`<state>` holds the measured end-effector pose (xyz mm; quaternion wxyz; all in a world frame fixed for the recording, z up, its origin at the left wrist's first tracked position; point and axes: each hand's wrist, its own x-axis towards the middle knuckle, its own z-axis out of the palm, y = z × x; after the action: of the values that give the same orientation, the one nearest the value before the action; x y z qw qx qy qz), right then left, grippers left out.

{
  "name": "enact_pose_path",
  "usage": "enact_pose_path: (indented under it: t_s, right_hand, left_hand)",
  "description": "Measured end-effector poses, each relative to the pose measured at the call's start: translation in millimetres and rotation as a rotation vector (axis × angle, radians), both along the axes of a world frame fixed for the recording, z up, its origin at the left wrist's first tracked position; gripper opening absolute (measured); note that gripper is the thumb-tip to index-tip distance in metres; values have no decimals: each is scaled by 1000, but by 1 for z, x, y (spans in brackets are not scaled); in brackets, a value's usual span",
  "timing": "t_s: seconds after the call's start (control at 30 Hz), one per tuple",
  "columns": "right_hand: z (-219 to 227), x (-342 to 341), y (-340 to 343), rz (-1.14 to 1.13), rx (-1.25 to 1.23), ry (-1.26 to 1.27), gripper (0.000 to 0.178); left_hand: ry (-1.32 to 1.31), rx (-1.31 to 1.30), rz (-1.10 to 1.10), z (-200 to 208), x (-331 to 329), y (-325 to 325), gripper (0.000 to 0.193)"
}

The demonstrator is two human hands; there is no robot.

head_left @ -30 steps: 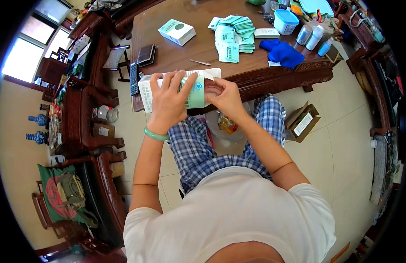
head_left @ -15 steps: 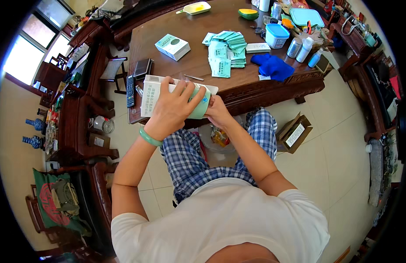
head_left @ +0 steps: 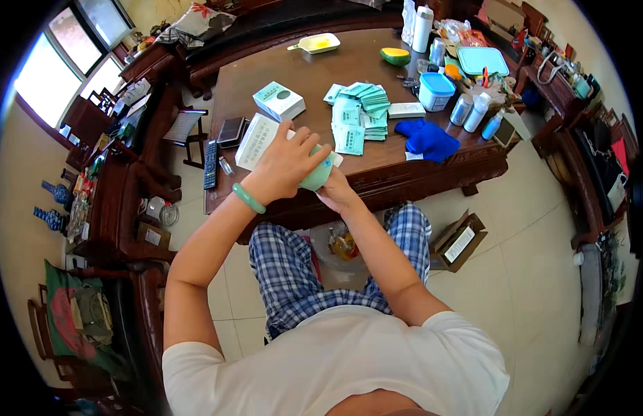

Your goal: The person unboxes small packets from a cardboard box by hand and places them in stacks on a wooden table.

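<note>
A white and pale green cardboard box [head_left: 255,143] is held between my two hands, above the near left edge of the table. My left hand [head_left: 288,161], with a green bangle [head_left: 249,199] on its wrist, is closed over the top of the box. At the right end, my right hand [head_left: 339,192] grips it; its fingertips are partly hidden behind the green side. Just beyond stands a similar box [head_left: 279,101] on the table. To the right of that lies a pile of flat green sachets [head_left: 349,118].
On the wooden table [head_left: 255,69] are a black wallet-like item [head_left: 233,130], a blue cloth [head_left: 428,141], a small white box [head_left: 406,110], a blue-lidded tub [head_left: 436,91] and several bottles [head_left: 477,112]. An open carton [head_left: 459,241] and a clear bin [head_left: 339,246] are on the floor.
The box has tilted, its printed white end now slanting up and away. Both hands keep hold of it. The whole view has shifted slightly.
</note>
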<state>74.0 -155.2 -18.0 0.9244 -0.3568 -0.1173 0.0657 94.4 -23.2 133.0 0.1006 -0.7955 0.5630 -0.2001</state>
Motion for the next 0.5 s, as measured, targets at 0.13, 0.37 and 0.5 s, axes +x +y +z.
enact_pose_path:
  t_s: [0.13,0.37,0.5]
  right_hand:
    - [18,1,-4,49,109,-35,51]
    - [2,27,14,-60,122,71,46]
    - [8,32,9,-102,35,157,41]
  left_hand:
    - [-10,4,6,4,0,-3,79]
    - [-12,58,36,-3,6,-1,79]
    - [34,-18,57,-10,16,7,80]
